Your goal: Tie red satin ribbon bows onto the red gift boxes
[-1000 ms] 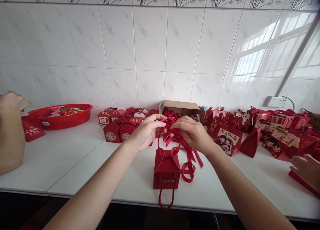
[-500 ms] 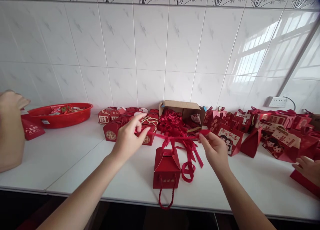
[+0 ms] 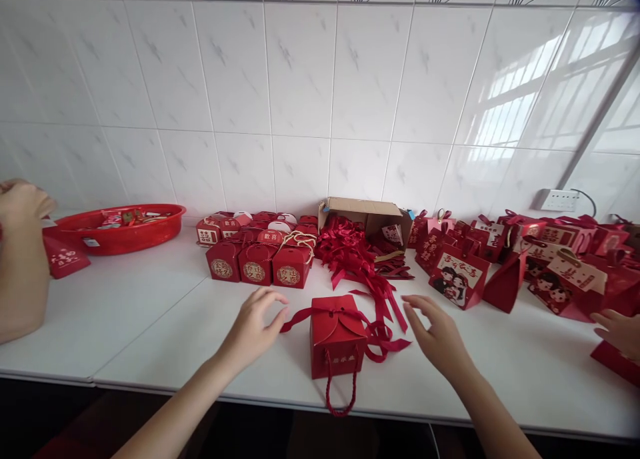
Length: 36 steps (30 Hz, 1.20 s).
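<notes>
A small red gift box point(image 3: 337, 342) stands near the front edge of the table, its top flaps folded shut. A red ribbon point(image 3: 299, 316) lies across its top, with loose ends out to both sides. From the box's front hangs a twisted red cord handle point(image 3: 341, 406). My left hand point(image 3: 260, 322) hovers left of the box, thumb and fingers apart, close to the ribbon's left end. On the other side my right hand point(image 3: 431, 329) is also spread and holds nothing, a little way from the ribbon's right end.
Several red boxes point(image 3: 256, 266) stand in rows behind. A cardboard box point(image 3: 365, 207) spills red ribbons point(image 3: 345, 239). Decorated gift boxes point(image 3: 457, 279) fill the right. A red basin point(image 3: 125, 239) sits left. Other people's hands show at the left point(image 3: 25, 199) and right point(image 3: 617, 332) edges.
Both hands have let go of the ribbon, which was stretched above the box, and come down. The ribbon now lies on the box, whose raised top has folded down.
</notes>
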Motion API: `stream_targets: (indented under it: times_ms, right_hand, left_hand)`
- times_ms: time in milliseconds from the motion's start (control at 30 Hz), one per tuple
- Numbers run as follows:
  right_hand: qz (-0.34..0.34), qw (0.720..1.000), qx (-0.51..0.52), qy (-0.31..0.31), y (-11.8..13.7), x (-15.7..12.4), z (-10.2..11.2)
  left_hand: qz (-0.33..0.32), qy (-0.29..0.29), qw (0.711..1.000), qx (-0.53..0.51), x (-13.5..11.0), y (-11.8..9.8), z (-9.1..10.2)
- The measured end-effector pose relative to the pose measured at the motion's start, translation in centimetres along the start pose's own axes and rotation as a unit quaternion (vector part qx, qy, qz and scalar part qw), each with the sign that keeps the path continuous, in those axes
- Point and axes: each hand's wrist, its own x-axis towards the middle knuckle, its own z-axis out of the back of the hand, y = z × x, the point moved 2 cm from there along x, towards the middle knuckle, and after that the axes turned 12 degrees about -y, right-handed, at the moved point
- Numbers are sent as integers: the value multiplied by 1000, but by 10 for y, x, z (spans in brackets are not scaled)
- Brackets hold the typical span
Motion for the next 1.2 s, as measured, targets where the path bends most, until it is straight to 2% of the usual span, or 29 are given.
stream_targets:
  times_ms: [67,167,300,400,500,700,833,1033,1200]
  right_hand:
    - [7,998,42,54,21,3,-14]
    - [-56,983,101,141,39,4,-36]
    - [-145,954,163,207,41,2,-57]
    - [-199,926,204,249,38,1,-61]
    - [-236,904,203,294,36,0,-60]
    - [-233,902,172,319,38,4,-54]
    - [-217,897,162,349,43,8,-48]
    - [-187,910,189,319,49,10,-44]
    - [-188,916,202,292,38,12,-46]
  left_hand:
    - [49,29,996,-70,1,-21,-11]
    - [110,63,981,-147,-1,-40,-26]
    - [140,68,973,-172,-3,-43,-37]
    - [168,80,967,-172,-2,-41,-38]
    - [203,96,960,-167,0,-40,-37]
    - [231,92,956,-157,-1,-36,-36]
    - [219,123,954,-164,-2,-35,-35]
    - [186,61,972,-127,0,-39,-33]
    - [167,36,981,-96,0,-39,-30]
